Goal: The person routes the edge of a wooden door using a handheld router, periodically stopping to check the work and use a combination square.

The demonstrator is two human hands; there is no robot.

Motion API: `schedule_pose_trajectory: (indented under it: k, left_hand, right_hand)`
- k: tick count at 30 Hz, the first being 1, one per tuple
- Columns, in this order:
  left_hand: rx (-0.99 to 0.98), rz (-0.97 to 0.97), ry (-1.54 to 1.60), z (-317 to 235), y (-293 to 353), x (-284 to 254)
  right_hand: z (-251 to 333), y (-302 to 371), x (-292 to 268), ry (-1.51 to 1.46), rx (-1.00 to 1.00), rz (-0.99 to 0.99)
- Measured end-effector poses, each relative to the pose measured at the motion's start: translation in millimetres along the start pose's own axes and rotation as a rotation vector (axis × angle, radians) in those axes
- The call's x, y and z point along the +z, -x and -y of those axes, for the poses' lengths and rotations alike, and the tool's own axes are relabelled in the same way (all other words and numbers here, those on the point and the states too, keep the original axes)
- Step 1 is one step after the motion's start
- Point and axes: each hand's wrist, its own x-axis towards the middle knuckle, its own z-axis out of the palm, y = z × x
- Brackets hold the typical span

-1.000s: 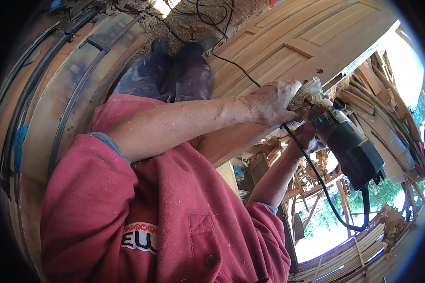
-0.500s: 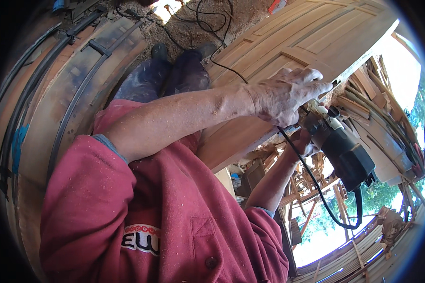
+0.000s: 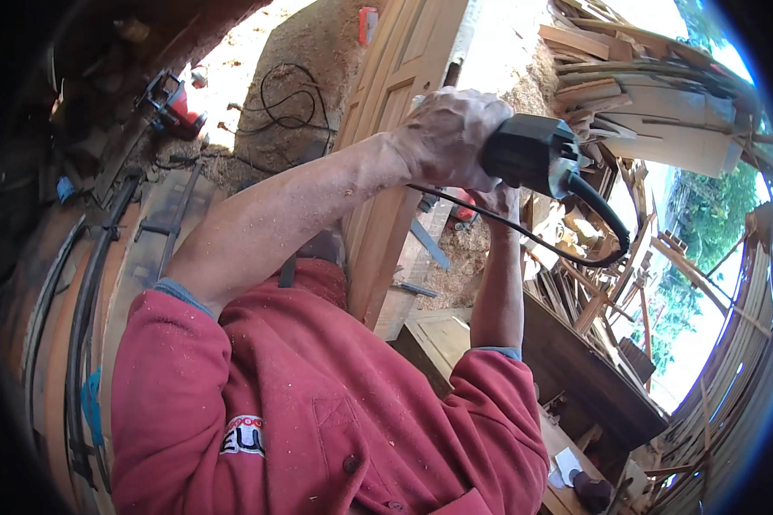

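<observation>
A corded power tool (image 3: 531,154) with a dark, rounded motor housing is held out ahead of me, beside the edge of a wooden panel door (image 3: 392,112). My left hand (image 3: 455,133) reaches across from the left and is closed over the tool's near end. Just below it, my right hand (image 3: 496,202) grips the tool from underneath; its fingers are partly hidden. The tool's working end is hidden behind my hands. From the housing's back end, a thick black cord (image 3: 605,219) loops down and runs back past my right wrist.
Scrap wood (image 3: 610,94) is piled at the far right. A wooden cabinet (image 3: 575,369) stands beside my right arm. Long bar clamps (image 3: 103,249) lie on boards at left. Looped cable (image 3: 296,99) and a red tool (image 3: 180,107) lie on the sawdust-covered ground.
The view has turned. The power tool and both hands now sit higher and further left in the picture. My left fingers, stretched out before, are now wrapped against the tool.
</observation>
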Motion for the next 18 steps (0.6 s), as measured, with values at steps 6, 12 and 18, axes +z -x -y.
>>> schedule_pose_trajectory:
  k: [6, 12, 18]
  left_hand:
    - [-0.137, 0.066, 0.248, -28, -31, -16]
    - [-0.280, 0.124, 0.297, -70, -43, -62]
    - [-0.399, 0.012, 0.640, -48, -26, -75]
  right_hand:
    - [14, 13, -86, 0.164, -0.260, -0.167]
    - [37, 41, -130, 0.098, -0.134, 0.081]
    - [68, 53, -158, 0.143, -0.225, 0.113]
